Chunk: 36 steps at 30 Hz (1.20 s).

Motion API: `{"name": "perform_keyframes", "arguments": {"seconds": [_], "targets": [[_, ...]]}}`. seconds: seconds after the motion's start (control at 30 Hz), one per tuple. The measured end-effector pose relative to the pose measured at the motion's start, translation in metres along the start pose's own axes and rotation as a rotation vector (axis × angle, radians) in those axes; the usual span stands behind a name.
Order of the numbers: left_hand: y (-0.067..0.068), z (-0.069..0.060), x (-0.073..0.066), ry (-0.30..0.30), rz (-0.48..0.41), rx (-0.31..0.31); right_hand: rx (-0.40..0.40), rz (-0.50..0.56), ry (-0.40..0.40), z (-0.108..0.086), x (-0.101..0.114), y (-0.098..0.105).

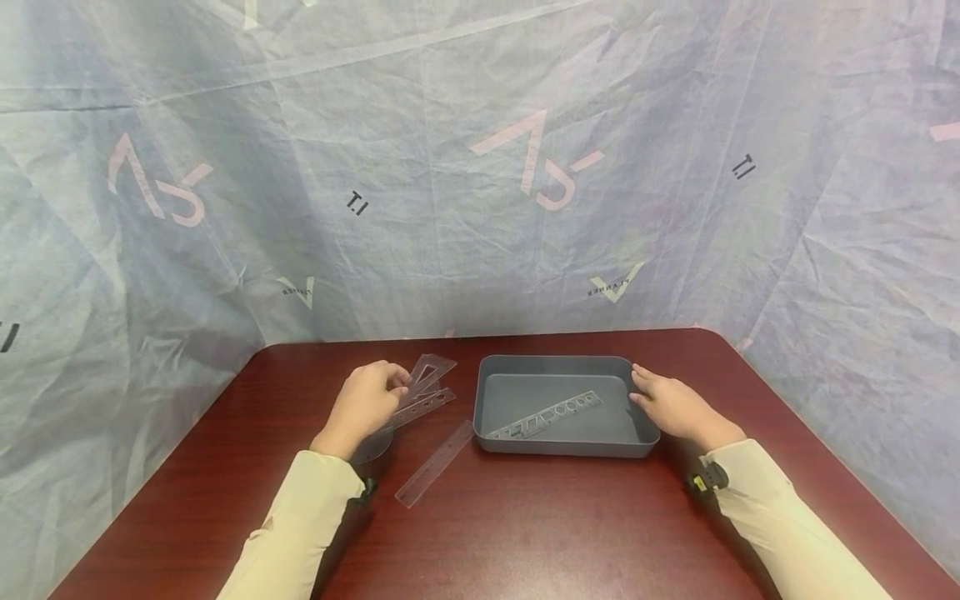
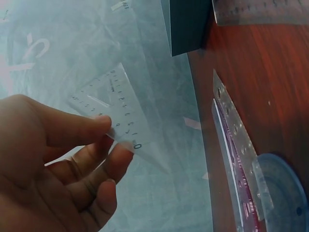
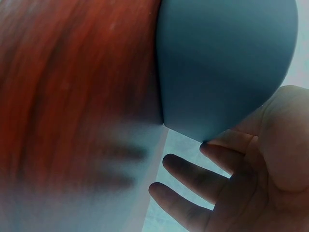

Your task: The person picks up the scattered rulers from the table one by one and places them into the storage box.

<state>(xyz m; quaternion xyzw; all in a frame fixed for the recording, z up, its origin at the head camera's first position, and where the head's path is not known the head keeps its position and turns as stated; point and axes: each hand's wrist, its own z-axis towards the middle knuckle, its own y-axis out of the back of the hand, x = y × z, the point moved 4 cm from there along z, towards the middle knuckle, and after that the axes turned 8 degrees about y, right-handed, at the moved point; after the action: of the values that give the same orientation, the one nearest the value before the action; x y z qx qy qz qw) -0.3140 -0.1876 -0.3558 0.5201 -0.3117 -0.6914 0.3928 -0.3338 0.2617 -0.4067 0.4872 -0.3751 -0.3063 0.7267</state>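
My left hand [image 1: 365, 402] pinches a clear set square [image 2: 126, 104] between thumb and fingers, held above the table. Below it lie a clear ruler with round holes [image 1: 429, 405] and a round-edged clear protractor [image 2: 285, 193], partly covered by the left hand in the head view. My right hand [image 1: 675, 406] holds the right rim of a grey tray [image 1: 566, 448], thumb over the edge, with its other fingers spread along the outside. Inside the tray rests a clear stencil ruler [image 1: 553, 415] with cut-out shapes, slanted against the left end.
A plain clear ruler [image 1: 433, 467] lies diagonally on the red-brown table [image 1: 525, 517], its upper end by the tray's left front corner. Printed grey cloth [image 1: 450, 250] hangs behind the table and at both sides.
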Motion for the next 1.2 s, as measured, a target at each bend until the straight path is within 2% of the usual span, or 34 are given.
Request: {"name": "perform_keyframes", "arguments": {"seconds": [0.33,0.7,0.87,1.0,1.2], "targets": [[-0.003,-0.001,-0.008,-0.066,-0.020,-0.076,-0.013,-0.017,0.013,0.001,-0.002,-0.001],[-0.016,-0.006,-0.020,-0.118,-0.034,-0.110,0.000,-0.014,0.005,0.000,0.001,0.000],[-0.023,-0.003,-0.031,-0.158,-0.041,-0.138,-0.005,-0.022,0.005,0.002,0.000,-0.001],[-0.027,0.002,-0.045,-0.191,-0.050,-0.165,-0.018,-0.026,0.007,0.002,-0.002,-0.002],[-0.035,0.010,-0.064,-0.237,-0.082,-0.164,-0.024,-0.030,0.010,0.002,-0.001,-0.002]]}}
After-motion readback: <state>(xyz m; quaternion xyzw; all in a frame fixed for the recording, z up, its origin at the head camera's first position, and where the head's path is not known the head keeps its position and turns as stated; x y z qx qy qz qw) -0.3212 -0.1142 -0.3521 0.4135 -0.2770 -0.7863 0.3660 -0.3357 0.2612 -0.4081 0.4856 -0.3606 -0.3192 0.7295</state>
